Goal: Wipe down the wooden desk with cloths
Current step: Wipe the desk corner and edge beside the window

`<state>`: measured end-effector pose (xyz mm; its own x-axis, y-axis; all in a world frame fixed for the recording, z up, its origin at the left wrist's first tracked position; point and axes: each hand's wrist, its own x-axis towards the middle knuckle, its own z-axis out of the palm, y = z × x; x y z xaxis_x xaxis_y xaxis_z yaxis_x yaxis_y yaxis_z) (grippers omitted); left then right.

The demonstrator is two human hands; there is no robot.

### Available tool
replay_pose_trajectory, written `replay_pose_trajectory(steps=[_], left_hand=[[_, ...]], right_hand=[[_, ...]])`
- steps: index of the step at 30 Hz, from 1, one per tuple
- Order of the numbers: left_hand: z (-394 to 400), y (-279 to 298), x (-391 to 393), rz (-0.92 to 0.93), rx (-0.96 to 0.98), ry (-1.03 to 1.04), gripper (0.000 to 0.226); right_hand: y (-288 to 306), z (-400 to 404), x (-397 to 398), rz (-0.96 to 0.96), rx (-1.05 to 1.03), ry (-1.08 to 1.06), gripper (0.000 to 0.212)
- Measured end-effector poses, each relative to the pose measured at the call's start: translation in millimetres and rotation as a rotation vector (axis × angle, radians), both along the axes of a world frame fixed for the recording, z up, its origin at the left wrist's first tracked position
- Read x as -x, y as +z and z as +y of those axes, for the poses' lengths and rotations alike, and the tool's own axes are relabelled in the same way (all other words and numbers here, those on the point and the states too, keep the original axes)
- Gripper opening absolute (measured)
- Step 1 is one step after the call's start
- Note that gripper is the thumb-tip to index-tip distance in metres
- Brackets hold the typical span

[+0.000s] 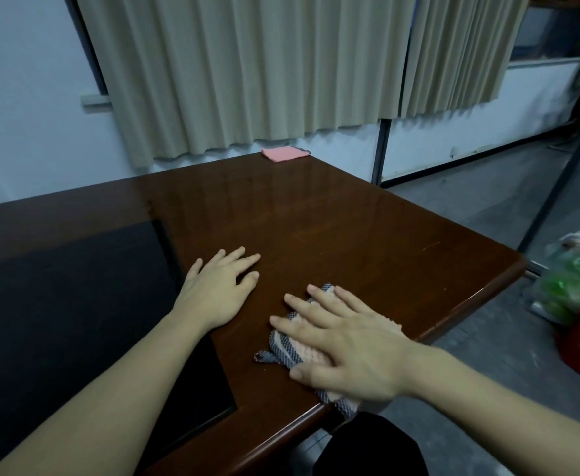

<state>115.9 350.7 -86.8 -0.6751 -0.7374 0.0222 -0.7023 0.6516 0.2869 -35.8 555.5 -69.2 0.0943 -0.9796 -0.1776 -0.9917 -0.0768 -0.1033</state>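
While the right hand (343, 341) presses flat, fingers spread, on the cloth (283, 348), sweep overlapping strokes across the desk (333, 228), left hand (218, 286) lying open, bracing.

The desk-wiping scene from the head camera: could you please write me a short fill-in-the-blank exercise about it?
1. The right hand presses flat on a grey and pink ____ near the desk's front edge.
2. The left hand lies flat on the bare ____ desk, holding nothing.
3. A folded cloth at the desk's far edge is ____ in colour.
4. Beige ____ hang behind the desk.

Missing words: cloth; wooden; pink; curtains
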Motion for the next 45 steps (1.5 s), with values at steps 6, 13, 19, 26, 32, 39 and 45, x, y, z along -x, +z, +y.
replay_pose_trajectory(steps=[6,13,19,26,32,39,45], left_hand=[[2,1,0,-0.006,-0.003,0.007,0.049],[0,1,2,-0.018,0.009,0.015,0.049],[-1,0,0,0.0,0.002,0.005,0.048],[-3,3,-1,-0.001,-0.033,0.001,0.05],[-6,18,-22,0.046,-0.048,0.039,0.05],[-8,12,-75,-0.018,-0.031,0.095,0.05],[-6,9,-94,-0.015,0.0,0.099,0.05]], right_hand=[[1,-54,59,0.038,0.006,-0.281,0.069],[0,-78,35,0.048,-0.02,-0.31,0.071],[-3,-15,-39,0.0,0.003,-0.001,0.07],[2,-27,15,0.031,-0.016,-0.145,0.068],[2,-68,57,0.042,-0.015,-0.38,0.068],[3,-63,-32,0.02,-0.001,-0.104,0.069],[-2,-28,-81,-0.009,0.012,0.085,0.069]])
